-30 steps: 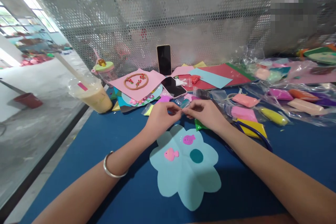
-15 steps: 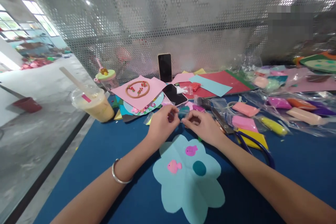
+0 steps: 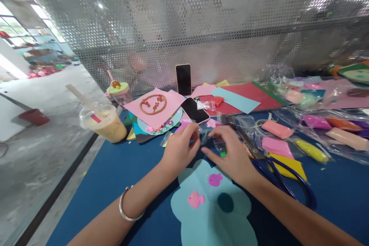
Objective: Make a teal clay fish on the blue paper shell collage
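Observation:
My left hand is closed, its fingers pinching a small clear bag with something teal in it. Just right of that bag is my right hand, thumb and forefinger apart and nothing visible between them. Below both hands lies a light-blue paper with a scalloped edge. On it are a pink clay fish, a purple clay fish and a flat dark-teal disc. Scissors with blue handles lie beside my right forearm.
A plastic cup of drink stands at the table's left edge. Behind my hands are two phones, one upright phone and one lying phone. Pink paper carries a brown clay ring. Several bagged clay pieces spread to the right.
My right hand has parted its thumb and forefinger and come slightly away from the small bag. The bag stays at my left fingertips. The view has shifted a little.

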`<state>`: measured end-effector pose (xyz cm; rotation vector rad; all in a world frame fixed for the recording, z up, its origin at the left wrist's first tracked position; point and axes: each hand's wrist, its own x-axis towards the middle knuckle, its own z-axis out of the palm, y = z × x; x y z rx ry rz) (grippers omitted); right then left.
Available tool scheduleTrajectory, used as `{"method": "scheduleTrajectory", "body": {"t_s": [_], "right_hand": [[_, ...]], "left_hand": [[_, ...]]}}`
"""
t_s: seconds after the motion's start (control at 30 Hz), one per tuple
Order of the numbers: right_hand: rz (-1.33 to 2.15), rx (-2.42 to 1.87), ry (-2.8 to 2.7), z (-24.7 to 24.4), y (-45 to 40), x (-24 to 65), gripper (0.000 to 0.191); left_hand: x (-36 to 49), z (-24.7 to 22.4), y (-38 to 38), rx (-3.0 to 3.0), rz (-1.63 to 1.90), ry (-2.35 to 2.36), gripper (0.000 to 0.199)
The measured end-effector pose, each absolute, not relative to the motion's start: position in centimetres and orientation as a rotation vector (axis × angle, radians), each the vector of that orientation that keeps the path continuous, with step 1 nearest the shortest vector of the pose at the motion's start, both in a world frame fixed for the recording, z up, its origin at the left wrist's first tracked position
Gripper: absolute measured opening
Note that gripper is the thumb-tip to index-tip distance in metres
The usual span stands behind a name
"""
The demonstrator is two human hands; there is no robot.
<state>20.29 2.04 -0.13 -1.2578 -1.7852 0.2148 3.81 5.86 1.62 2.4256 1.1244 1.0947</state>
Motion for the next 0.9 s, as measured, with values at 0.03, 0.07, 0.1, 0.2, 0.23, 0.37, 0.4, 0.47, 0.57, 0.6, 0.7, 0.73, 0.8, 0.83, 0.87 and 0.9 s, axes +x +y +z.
{"method": "scheduleTrajectory", "body": {"t_s": [0.03,0.07,0.1,0.2,0.23,0.37,0.4,0.47,0.57,0.6,0.7,0.73,0.8,0.83,0.87,0.9], "right_hand": [[0.093,-1.242,-1.765,-0.2,2.1,20.4,0.04],[0.014,-1.23,-1.765,-0.2,2.1,20.6,0.052],[-0.007,-1.229,-1.79,-0.2,2.1,20.7,0.056],[0.162,-1.301,-1.914,-0.3,2.1,21.0,0.034],[0.209,-1.33,-1.93,-0.3,2.0,21.1,0.028],[0.206,-1.378,-1.924,-0.4,1.8,21.1,0.026],[0.204,-1.379,-1.927,-0.4,1.8,21.2,0.025],[0.221,-1.375,-1.949,-0.3,1.7,21.2,0.022],[0.276,-1.364,-2.009,0.2,1.6,21.4,0.019],[0.302,-1.367,-2.027,0.4,1.6,21.4,0.019],[0.399,-1.38,-2.063,1.0,1.5,21.4,0.017],[0.433,-1.384,-2.066,1.1,1.4,21.4,0.016],[0.485,-1.385,-2.058,1.2,1.3,21.2,0.017],[0.496,-1.386,-2.049,1.1,1.3,21.2,0.018],[0.497,-1.388,-2.038,1.1,1.3,21.1,0.021],[0.493,-1.39,-2.028,1.0,1.3,21.1,0.023]], "left_hand": [[4.0,2.0,5.7,2.377,1.104,1.097,0.014],[4.1,2.4,5.5,2.312,1.109,1.06,0.011],[4.3,2.7,5.3,2.241,1.11,1.021,0.01],[4.6,3.4,4.9,2.116,1.083,0.956,0.014],[4.6,3.5,4.9,2.132,1.079,0.964,0.018],[4.2,4.0,5.1,2.252,1.082,1.005,0.023],[4.0,4.2,5.1,2.275,1.053,0.999,0.021],[3.8,4.7,5.2,2.292,0.969,0.974,0.018],[3.7,5.2,5.1,2.256,0.893,0.933,0.019],[3.6,5.3,5.1,2.24,0.887,0.92,0.019],[3.6,5.2,5.2,2.222,0.874,0.893,0.017],[3.6,5.2,5.3,2.228,0.866,0.889,0.015],[3.4,5.3,5.4,2.262,0.855,0.886,0.009],[3.4,5.4,5.5,2.293,0.851,0.886,0.007],[3.3,5.4,5.6,2.332,0.846,0.884,0.007],[3.2,5.5,5.6,2.375,0.837,0.881,0.007]]}}
